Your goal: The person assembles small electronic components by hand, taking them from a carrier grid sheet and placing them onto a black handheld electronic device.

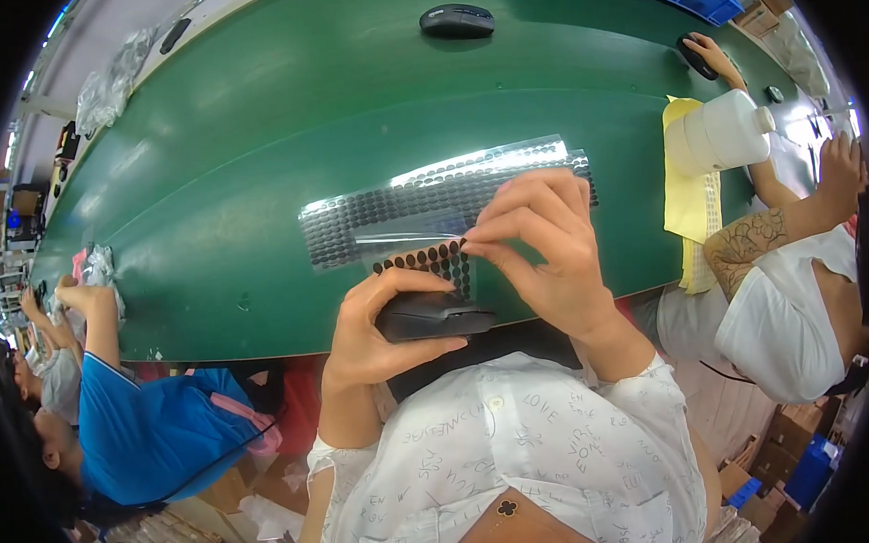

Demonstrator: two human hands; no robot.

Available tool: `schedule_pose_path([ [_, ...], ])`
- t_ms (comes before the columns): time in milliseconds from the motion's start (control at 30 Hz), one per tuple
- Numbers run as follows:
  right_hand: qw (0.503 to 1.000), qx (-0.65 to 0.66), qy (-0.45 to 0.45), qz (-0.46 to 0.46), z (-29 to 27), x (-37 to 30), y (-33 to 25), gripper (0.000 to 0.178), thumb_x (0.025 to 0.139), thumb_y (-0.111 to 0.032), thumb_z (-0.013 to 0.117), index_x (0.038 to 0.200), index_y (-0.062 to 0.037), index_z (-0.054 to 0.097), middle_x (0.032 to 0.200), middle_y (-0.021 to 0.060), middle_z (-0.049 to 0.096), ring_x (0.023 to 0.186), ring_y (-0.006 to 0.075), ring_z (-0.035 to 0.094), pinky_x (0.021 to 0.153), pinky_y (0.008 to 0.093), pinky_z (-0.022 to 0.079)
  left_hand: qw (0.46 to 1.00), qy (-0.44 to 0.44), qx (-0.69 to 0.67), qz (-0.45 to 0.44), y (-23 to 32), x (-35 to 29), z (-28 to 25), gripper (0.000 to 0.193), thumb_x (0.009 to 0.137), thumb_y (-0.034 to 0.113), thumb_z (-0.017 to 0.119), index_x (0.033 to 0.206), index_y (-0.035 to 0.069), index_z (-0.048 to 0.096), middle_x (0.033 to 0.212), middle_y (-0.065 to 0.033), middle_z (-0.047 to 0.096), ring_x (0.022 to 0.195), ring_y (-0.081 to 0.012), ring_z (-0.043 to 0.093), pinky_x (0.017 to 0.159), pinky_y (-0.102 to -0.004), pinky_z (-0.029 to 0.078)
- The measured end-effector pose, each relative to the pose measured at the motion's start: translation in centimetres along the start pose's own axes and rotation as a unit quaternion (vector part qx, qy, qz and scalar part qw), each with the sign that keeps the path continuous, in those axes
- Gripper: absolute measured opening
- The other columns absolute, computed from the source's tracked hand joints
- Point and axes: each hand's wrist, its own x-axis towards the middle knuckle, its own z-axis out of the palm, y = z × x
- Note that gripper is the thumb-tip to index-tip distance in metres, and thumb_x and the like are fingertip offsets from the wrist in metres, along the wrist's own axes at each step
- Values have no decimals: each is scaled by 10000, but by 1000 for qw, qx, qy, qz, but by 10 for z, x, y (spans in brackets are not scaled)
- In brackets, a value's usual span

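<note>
Nearest the camera is the wearer's white, letter-printed shirt [498,451], and just beyond it, over the near edge of the table, a matte-black, rounded plastic computer mouse [431,318] lies in the left hand [355,322]. That hand is closed around the mouse, fingers along the far side and thumb along the near one. The mouse should be light, stiff and a little slick, so it is best taken by its flanks, sparing the buttons and wheel. Just past it, a narrow clear strip of black oval pads [423,258] is pinched at its far right corner by the thumb and forefinger of the right hand [553,237]; whether film or a single pad sits between them is too small to tell. The strip looks thin, bendy and probably tacky, better held by a bare margin. Behind it lies a larger clear sheet with rows of dark ovals [356,212] on the smooth green tabletop [213,231]. Farther out are a white plastic bottle [717,135] by a yellow sheet [683,205], a second black mouse [456,22], and a co-worker's hand [716,56] on another dark mouse [697,59].
</note>
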Motion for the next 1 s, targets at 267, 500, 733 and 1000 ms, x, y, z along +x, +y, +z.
schedule_pose_path([
  [267, 998, -7, -64, -13, -6, 7, 0, 187, 709, -98, 798, 826, -126, 654, 898, -35, 607, 985, 207, 526, 872, 387, 312, 1000, 3, -8, -25, 1, -1, 1, 480, 581, 112, 931, 994, 34, 700, 892, -73, 704, 806, -171, 668, 731, -271, 501],
  [500, 996, -32, -75, -37, -7, 9, -2, 195, 712, -101, 794, 831, -125, 641, 905, -33, 598, 987, 214, 513, 871, 396, 308, 999, 2, -27, -34, -2, -4, 0, 488, 590, 95, 927, 1006, 13, 686, 935, -77, 696, 847, -152, 666, 760, -261, 510],
  [733, 996, -39, -34, -76, 3, 3, 8, 193, 716, -131, 796, 839, -144, 647, 916, -44, 589, 980, 207, 502, 872, 399, 304, 987, 16, -136, -80, -6, -6, 0, 521, 593, 43, 917, 1040, -17, 656, 1000, -87, 678, 911, -147, 661, 819, -257, 517],
  [1000, 997, -39, -52, -39, 0, 7, 6, 192, 726, -164, 800, 852, -148, 656, 932, -38, 573, 989, 206, 492, 885, 397, 301, 992, 9, -100, -77, -5, -5, -1, 531, 594, 39, 915, 1052, -17, 651, 1001, -85, 675, 909, -141, 660, 826, -256, 516],
])
